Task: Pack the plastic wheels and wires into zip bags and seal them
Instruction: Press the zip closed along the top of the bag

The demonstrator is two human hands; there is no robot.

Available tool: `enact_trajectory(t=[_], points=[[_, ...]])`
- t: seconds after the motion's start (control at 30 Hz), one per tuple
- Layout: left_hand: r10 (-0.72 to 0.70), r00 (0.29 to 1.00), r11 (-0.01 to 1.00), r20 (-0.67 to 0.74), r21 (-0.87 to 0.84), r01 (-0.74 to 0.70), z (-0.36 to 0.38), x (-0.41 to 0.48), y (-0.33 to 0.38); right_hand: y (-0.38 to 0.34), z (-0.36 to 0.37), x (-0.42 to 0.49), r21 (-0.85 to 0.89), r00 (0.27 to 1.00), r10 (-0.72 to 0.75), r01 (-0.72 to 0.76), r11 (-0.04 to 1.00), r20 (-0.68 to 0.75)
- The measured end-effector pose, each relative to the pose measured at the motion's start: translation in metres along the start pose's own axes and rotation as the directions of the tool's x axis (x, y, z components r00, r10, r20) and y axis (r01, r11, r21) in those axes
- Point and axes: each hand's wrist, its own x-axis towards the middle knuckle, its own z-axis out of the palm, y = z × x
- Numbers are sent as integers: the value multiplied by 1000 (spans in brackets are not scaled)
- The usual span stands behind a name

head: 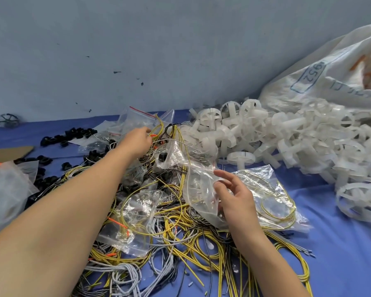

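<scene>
While right hand fingers pinch a crumpled clear zip bag, left hand at tangled wires, grip unclear

Bare blue cloth beside tangled wires

Bare-armed at the worktop: our forearms show uncovered from elbow to wrist, and our left hand and right hand are likewise bare, fingers and wrists plain.
</scene>
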Motion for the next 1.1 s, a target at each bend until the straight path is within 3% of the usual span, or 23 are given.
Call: enact_trajectory(t=[0.23,0.33,0.43,0.6,0.77,0.87,1.1], points=[[26,970,998,242,-61,-12,19,21,-4,5,-4,8,76,999,37,-38,996,13],[34,982,998,184,-57,-24,24,14,-9,5,-5,8,90,999,39,-40,995,12],[129,980,992,154,-26,-127,19,-4,-21,4,-5,8,106,999,47,-49,993,15],[288,955,928,63,226,-295,9,-41,-23,4,-4,9,90,999,47,-47,995,4],[347,923,896,168,232,-379,-13,-69,-19,3,-5,8,97,999,39,-40,995,5],[421,881,816,214,335,-471,-22,-98,-22,3,-5,8,92,999,35,-36,995,4],[542,812,723,217,371,-583,-28,-156,-33,4,-5,9,89,999,33,-33,995,-5]])
